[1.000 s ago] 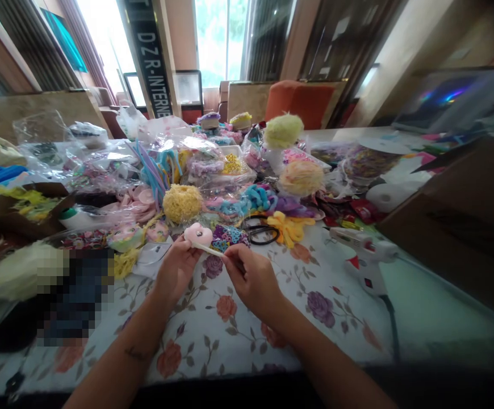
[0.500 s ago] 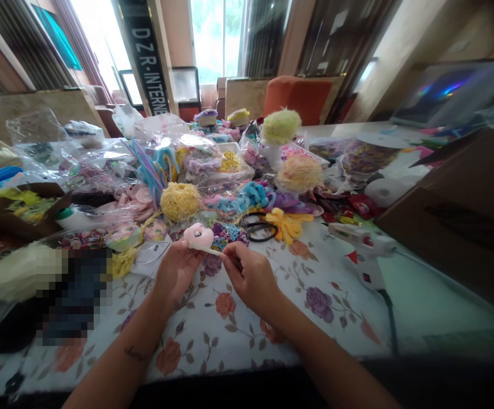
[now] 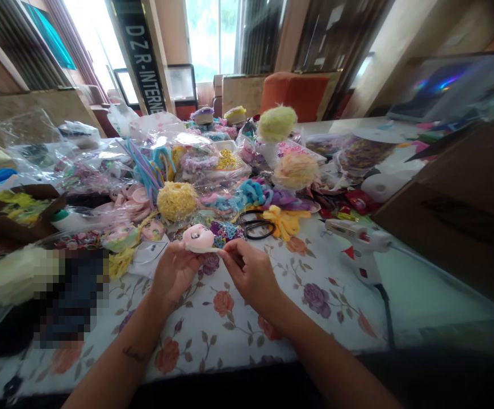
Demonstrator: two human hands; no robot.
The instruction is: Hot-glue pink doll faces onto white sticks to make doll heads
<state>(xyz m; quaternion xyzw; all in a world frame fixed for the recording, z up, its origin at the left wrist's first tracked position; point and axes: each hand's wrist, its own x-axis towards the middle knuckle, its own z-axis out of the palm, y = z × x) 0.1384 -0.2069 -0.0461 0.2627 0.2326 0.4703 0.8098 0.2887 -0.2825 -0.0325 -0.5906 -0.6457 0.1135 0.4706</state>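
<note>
My left hand (image 3: 174, 270) holds a small pink craft piece (image 3: 198, 237) with a dark round spot, lifted just above the floral tablecloth (image 3: 230, 318). My right hand (image 3: 249, 272) pinches a thin pale strip at the right edge of that piece, fingers closed on it. Both hands meet near the middle of the table. Black scissors (image 3: 255, 226) and a yellow bow (image 3: 284, 220) lie just beyond my right hand.
A white glue gun (image 3: 358, 241) stands to the right, its cord running toward me. Bags of pom-poms, pipe cleaners and beads crowd the far half of the table. A brown box (image 3: 464, 210) sits at right, a blurred patch at left.
The pink piece has tilted and sunk closer into my left hand. My right hand has moved closer to it along the strip. The view has shifted slightly.
</note>
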